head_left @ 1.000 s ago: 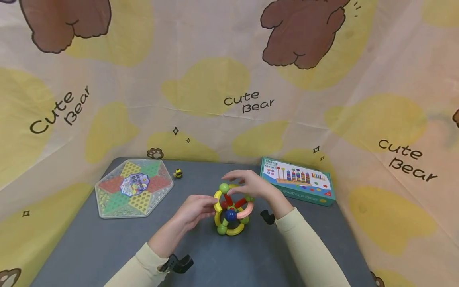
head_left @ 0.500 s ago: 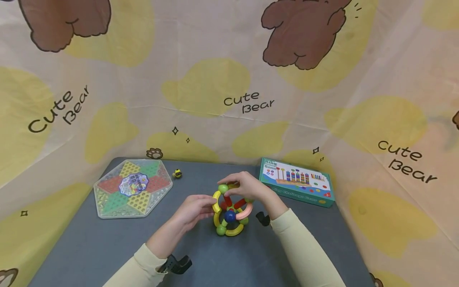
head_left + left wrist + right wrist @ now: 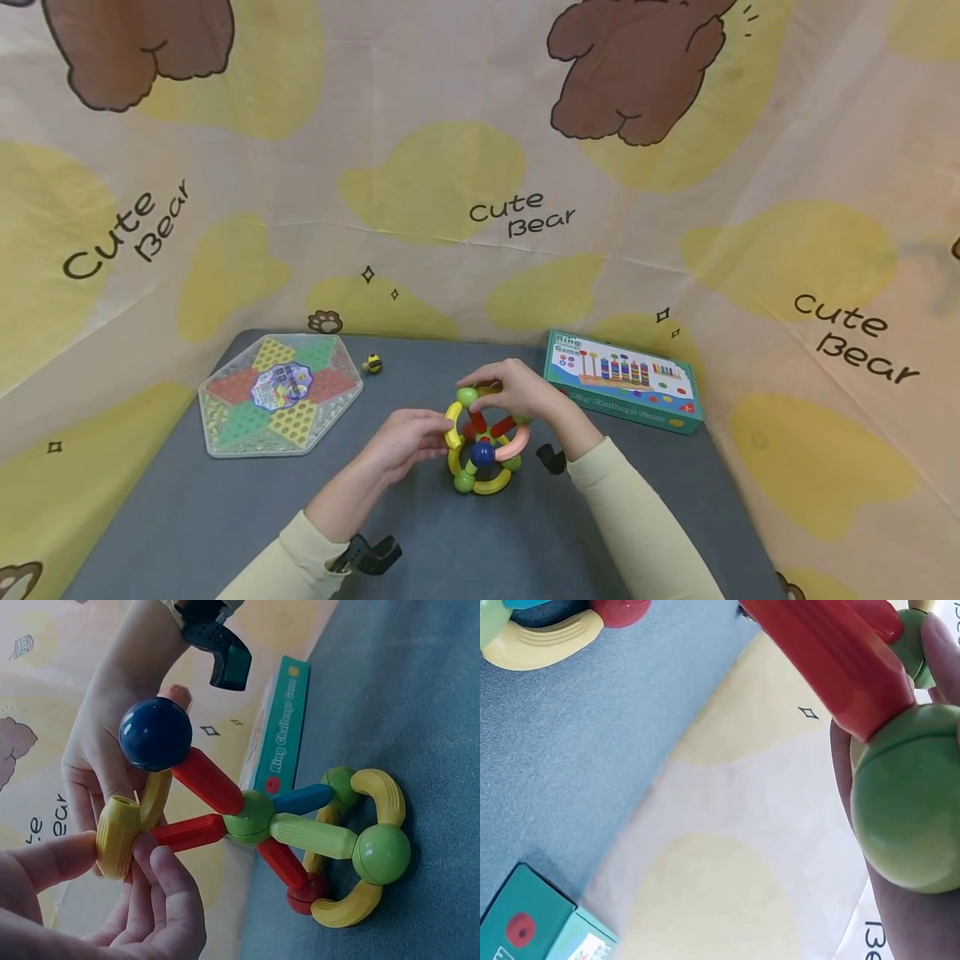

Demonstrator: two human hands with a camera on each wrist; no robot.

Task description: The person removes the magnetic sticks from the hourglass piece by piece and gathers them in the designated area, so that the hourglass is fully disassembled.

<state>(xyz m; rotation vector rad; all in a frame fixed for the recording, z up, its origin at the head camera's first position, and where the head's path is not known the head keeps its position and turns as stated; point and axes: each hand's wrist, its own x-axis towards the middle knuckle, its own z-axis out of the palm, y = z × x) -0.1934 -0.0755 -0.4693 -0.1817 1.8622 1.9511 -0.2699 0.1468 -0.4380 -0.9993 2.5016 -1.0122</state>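
A ball-and-rod building toy stands on the table: green, red and dark blue balls joined by straight rods, with a ring of yellow curved rods at its base. My left hand pinches a yellow curved rod between thumb and fingers at the toy's upper left; one end of that rod is free in the left wrist view. From above, my right hand grips the top, fingers at a green ball. A dark blue ball and a pink curved rod face the front.
A clear hexagonal game box lies on the left of the grey table. Behind the toy sits a small bee figure. The green Ring Challenge Game box is at the back right, before a printed cloth.
My right hand has come slightly down and left, its fingers closing from above the toy onto the green ball at the top. The left hand stays almost still on the yellow curved rod.
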